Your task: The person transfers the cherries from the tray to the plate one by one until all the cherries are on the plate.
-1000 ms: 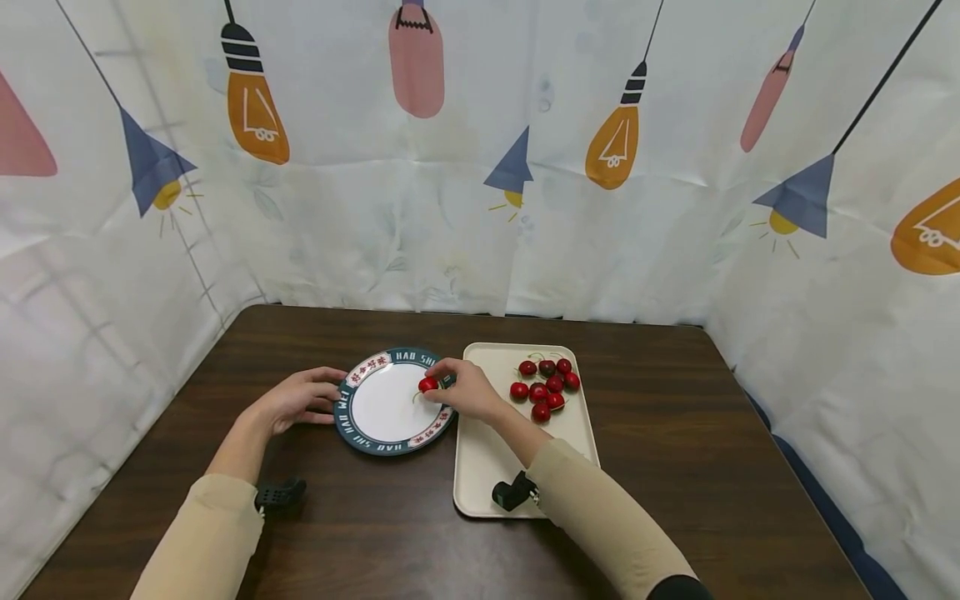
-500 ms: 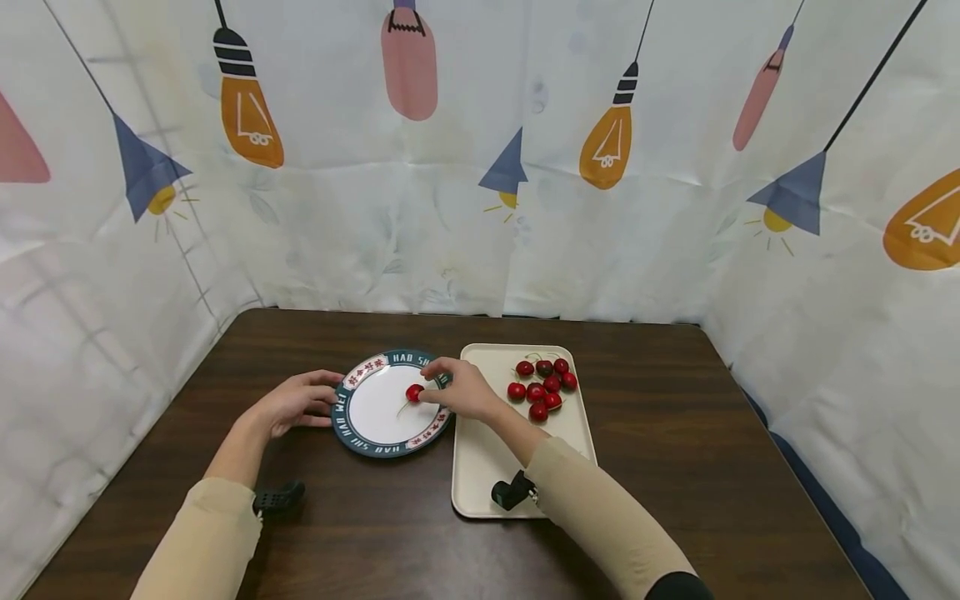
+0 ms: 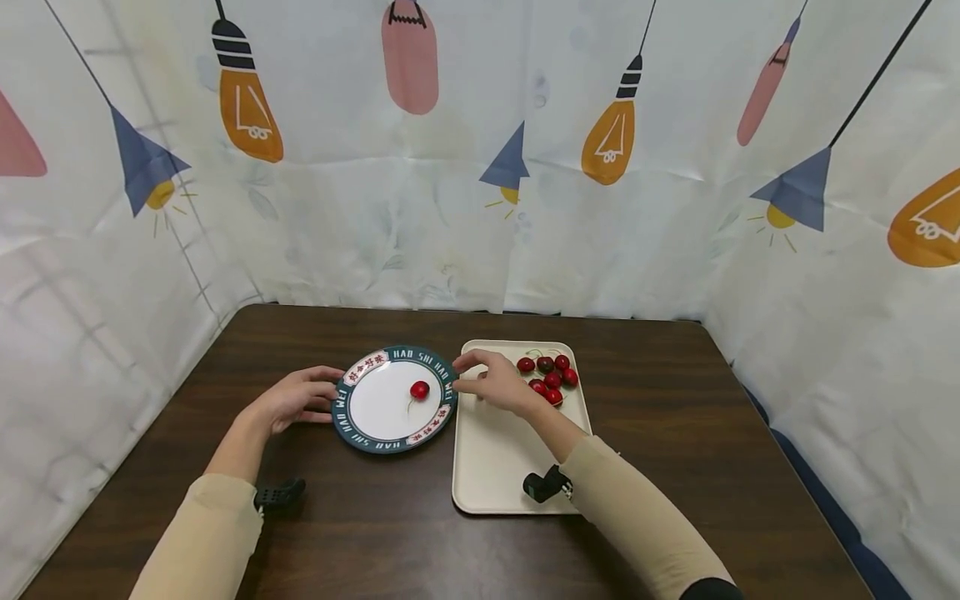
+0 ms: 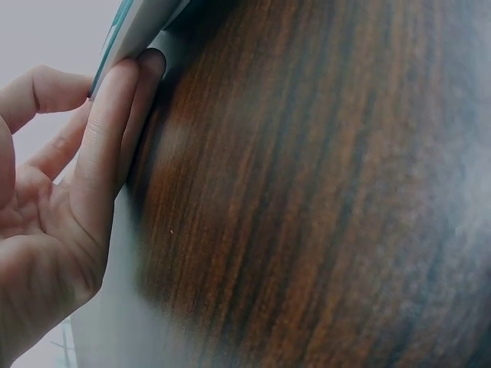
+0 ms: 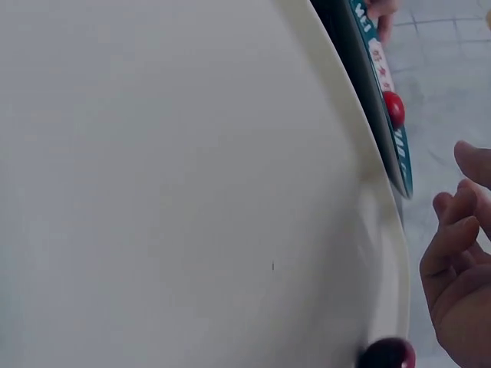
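Right hand [image 3: 495, 383] hovers by the left edge of the tray [image 3: 487, 467], fingertips just beside the plate [image 3: 393, 447]; thumb and finger modestly parted, nothing between them. Left hand [image 3: 300, 396] at the plate's opposite rim, fingers fairly straight, touching it. Lone cherry [image 3: 419, 390] on the plate's white face, right of centre, stem toward the near side. Bunched cherries [image 3: 552, 380] at the tray's far right, some perhaps hidden from me behind the right hand. Risks, as I judge them: round fruit on a smooth-looking plate, so a lift of the rim by the left hand might set it rolling; reaching into mid-bunch could scatter the others; crossed stems may drag a neighbour along, and a hard pinch could bruise or squirt one loose
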A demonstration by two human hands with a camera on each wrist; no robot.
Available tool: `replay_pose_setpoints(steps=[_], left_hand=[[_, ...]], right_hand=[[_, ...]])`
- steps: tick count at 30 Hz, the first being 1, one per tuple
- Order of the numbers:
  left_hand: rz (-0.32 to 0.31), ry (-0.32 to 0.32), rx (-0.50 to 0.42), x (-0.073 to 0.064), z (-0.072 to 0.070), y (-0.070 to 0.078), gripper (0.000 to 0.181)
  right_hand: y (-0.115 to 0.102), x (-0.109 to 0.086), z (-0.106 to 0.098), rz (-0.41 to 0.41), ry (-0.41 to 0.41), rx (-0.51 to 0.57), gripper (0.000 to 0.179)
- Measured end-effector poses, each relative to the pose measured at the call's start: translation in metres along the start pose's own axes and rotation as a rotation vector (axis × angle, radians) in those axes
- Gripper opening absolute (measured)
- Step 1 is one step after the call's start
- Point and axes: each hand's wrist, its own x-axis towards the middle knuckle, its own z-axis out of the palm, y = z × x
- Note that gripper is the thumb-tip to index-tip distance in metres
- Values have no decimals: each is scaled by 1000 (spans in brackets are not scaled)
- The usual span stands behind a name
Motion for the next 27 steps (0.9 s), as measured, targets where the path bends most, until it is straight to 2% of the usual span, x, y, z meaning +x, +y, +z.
replay_pose_setpoints(steps=[8,14,27], left_hand=[[5,15,15,-4,0,2,58],[16,6,8,-1,1,1,59],[6,17,12,0,1,2,58]], right_hand=[[3,-13,-28,7,76,-49,38],[9,-23,-47,21,116,-86,38],[25,-50,-80,27,158,-45,36]])
